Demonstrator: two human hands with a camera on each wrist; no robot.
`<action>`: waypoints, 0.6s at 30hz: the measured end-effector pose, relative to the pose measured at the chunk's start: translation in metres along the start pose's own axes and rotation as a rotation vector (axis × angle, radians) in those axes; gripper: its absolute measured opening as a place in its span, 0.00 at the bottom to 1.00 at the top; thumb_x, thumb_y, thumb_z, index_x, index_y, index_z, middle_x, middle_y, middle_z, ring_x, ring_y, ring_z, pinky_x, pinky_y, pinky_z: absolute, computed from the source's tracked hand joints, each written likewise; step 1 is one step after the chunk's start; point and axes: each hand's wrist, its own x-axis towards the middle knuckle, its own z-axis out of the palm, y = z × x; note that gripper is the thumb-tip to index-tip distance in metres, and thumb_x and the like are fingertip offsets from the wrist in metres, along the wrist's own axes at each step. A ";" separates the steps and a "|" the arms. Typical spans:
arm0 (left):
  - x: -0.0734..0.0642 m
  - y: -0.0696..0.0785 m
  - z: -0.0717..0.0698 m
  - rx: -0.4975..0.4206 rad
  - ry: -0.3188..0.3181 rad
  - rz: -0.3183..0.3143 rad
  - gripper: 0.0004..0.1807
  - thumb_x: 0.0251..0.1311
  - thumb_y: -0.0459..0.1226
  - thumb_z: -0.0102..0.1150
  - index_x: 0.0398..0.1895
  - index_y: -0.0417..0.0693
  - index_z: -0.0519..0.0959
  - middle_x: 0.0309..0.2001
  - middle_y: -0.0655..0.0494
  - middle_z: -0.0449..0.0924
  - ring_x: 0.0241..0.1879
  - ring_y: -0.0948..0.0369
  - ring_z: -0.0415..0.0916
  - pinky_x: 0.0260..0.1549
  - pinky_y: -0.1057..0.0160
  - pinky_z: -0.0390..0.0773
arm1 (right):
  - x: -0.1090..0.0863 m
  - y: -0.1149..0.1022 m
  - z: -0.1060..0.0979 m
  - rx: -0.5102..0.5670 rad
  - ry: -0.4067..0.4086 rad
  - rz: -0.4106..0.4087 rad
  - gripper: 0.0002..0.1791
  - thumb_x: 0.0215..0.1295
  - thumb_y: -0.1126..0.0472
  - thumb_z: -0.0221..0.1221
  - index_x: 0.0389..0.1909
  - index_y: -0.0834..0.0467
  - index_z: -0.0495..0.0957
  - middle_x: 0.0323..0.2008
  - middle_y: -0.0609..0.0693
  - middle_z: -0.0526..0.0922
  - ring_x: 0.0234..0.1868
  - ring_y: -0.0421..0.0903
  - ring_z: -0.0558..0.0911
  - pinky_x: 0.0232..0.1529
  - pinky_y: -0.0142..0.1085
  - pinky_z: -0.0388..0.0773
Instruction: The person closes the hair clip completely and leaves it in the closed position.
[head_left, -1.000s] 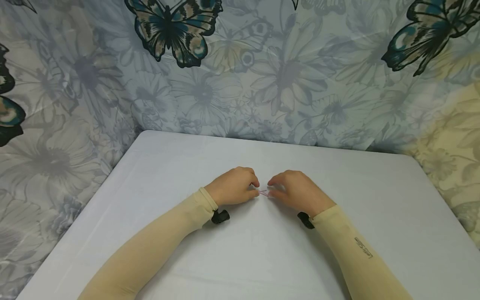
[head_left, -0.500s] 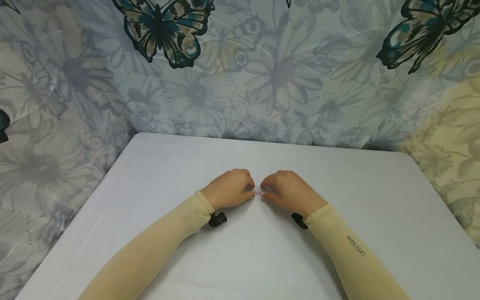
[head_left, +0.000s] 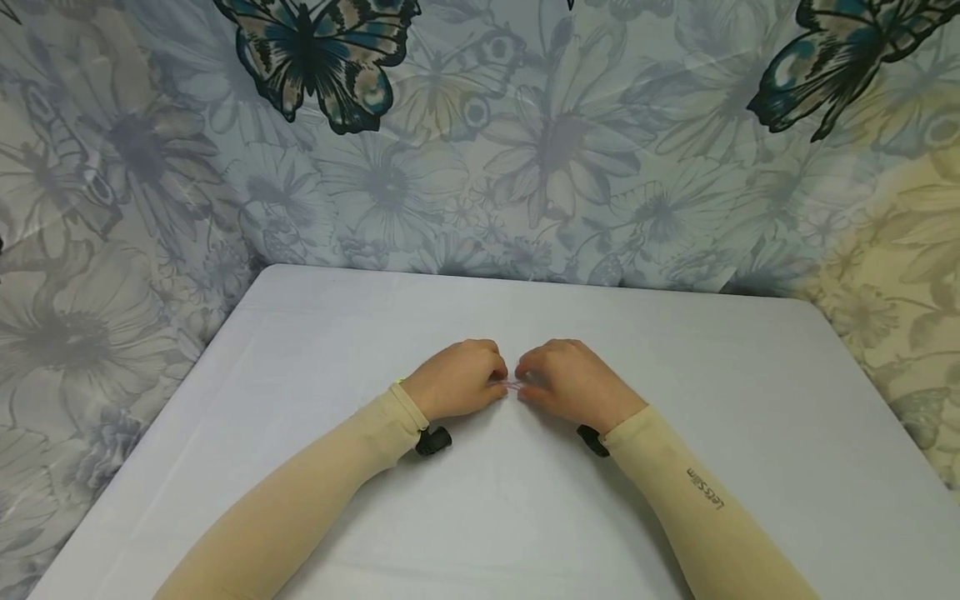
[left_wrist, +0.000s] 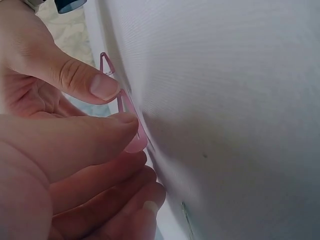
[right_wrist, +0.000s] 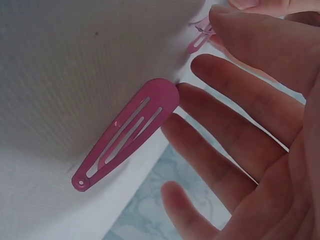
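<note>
A small pink snap hair clip (left_wrist: 135, 142) sits under my left thumb in the left wrist view. My left hand (head_left: 461, 379) pinches it just above the white tabletop. Facing it, my right hand (head_left: 581, 383) has its thumb tip at this clip (right_wrist: 201, 41), with its thumb and spread fingers apart. A second pink snap hair clip (right_wrist: 145, 105) shows large in the right wrist view, its rounded end beside my right fingertips; whether they touch it, I cannot tell. From the head, only thin pink lines show between the hands, and the second clip is hidden.
The table (head_left: 375, 312) has a white cover. A thin greenish strip (left_wrist: 187, 220) lies on it near my left fingers. Cloth (head_left: 562, 150) printed with flowers and butterflies hangs behind and at the sides. Dark wrist cameras (head_left: 433, 440) sit below both cuffs.
The gap between my hands has narrowed, with the right hand moving closer to the left. The whole head view has shifted slightly. The pink piece stays between the thumbs.
</note>
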 end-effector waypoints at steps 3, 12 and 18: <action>0.000 0.000 0.002 0.007 0.002 0.002 0.08 0.72 0.41 0.69 0.45 0.47 0.92 0.44 0.55 0.87 0.43 0.61 0.83 0.48 0.59 0.84 | 0.000 0.000 0.001 -0.004 0.004 -0.010 0.09 0.67 0.59 0.75 0.46 0.56 0.91 0.44 0.47 0.94 0.48 0.50 0.90 0.60 0.52 0.83; 0.001 0.000 0.005 0.044 0.038 0.026 0.06 0.72 0.37 0.68 0.40 0.49 0.94 0.41 0.56 0.87 0.40 0.62 0.82 0.45 0.61 0.84 | 0.001 0.000 0.001 -0.013 0.007 -0.029 0.06 0.66 0.61 0.75 0.43 0.54 0.91 0.43 0.45 0.93 0.49 0.48 0.90 0.60 0.53 0.84; 0.002 0.001 0.006 0.055 0.068 0.042 0.07 0.71 0.35 0.69 0.39 0.49 0.94 0.40 0.56 0.89 0.42 0.61 0.85 0.47 0.59 0.86 | 0.000 0.000 0.002 -0.025 0.007 -0.027 0.06 0.66 0.60 0.74 0.42 0.53 0.92 0.44 0.44 0.94 0.48 0.48 0.90 0.59 0.53 0.84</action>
